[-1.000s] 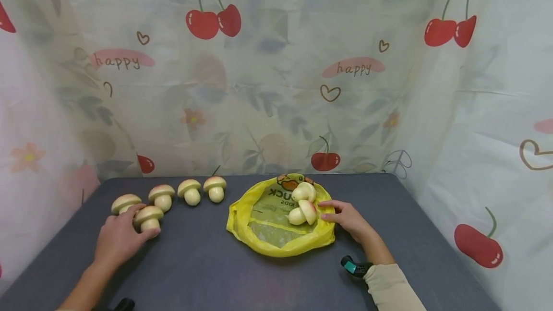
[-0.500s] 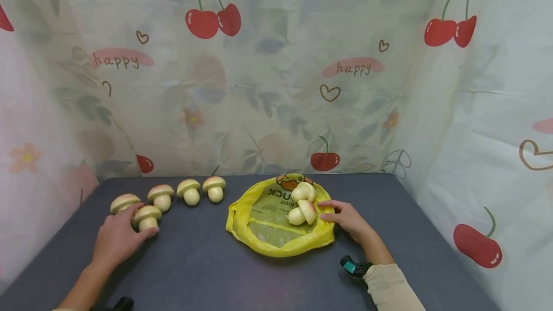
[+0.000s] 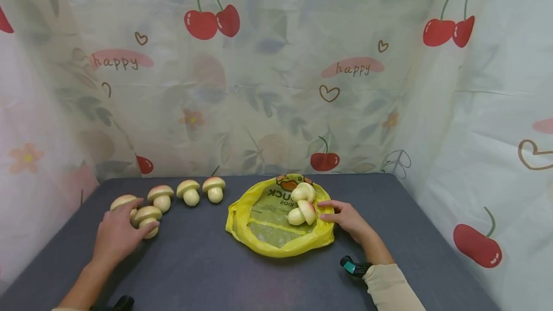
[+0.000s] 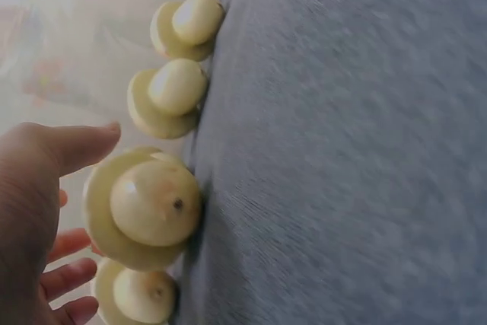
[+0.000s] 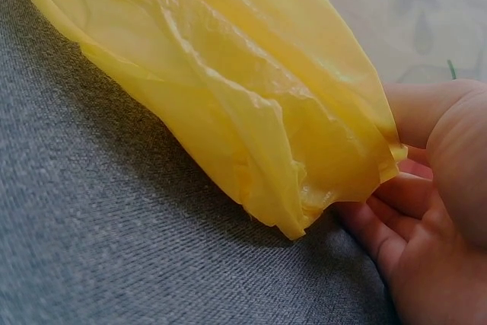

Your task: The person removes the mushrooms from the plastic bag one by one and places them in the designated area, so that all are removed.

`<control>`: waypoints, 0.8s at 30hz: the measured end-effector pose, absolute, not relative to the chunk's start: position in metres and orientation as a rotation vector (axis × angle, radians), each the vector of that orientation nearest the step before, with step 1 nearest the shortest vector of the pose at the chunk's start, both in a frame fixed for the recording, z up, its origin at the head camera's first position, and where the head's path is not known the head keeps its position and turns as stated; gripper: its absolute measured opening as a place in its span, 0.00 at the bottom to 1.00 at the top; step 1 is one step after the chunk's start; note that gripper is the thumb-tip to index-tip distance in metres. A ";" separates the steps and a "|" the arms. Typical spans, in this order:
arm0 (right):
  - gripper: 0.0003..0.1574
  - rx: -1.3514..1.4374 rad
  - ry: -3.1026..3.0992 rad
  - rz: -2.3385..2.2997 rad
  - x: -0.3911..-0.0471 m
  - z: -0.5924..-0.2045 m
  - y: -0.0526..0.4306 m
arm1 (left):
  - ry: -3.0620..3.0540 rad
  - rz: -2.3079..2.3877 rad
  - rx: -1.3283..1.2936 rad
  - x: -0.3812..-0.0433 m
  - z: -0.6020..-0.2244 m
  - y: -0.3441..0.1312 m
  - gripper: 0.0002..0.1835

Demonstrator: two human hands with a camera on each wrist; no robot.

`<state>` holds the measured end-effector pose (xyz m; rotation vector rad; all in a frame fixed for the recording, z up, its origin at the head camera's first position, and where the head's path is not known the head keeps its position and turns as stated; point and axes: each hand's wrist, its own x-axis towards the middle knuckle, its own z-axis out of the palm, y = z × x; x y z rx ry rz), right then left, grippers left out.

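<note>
My left hand is spread around a toy mushroom with a cream stem and cap. In the left wrist view a gap shows between the thumb and this mushroom, and the other fingers lie loose behind it. Another mushroom stands just behind that hand, partly covered by the fingers. On the right, my right hand grips the rim of a yellow plastic bag between thumb and fingers, as the right wrist view shows. Two mushrooms lie inside the bag, one behind the other.
Three more mushrooms stand in a row along the back left: one, a middle one and one toward the centre. The dark table backs onto a cherry-patterned curtain.
My left fingers and thumb have lifted and loosened from around the nearest mushroom, baring more of its stem. The right hand and the bag stay put.
</note>
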<state>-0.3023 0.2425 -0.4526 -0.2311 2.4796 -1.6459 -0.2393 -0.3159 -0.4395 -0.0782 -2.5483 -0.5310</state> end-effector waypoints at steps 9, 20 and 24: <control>0.26 -0.207 2.494 -1.654 -0.307 -0.461 0.246 | -2.403 -0.585 -0.127 -0.254 -0.418 -0.296 0.33; 0.26 -0.212 2.491 -1.662 -0.304 -0.460 0.244 | -2.376 -0.813 -0.279 -0.286 -0.400 -0.262 0.27; 0.25 -0.200 2.494 -1.653 -0.305 -0.459 0.244 | -2.393 -0.855 -0.347 -0.299 -0.398 -0.245 0.25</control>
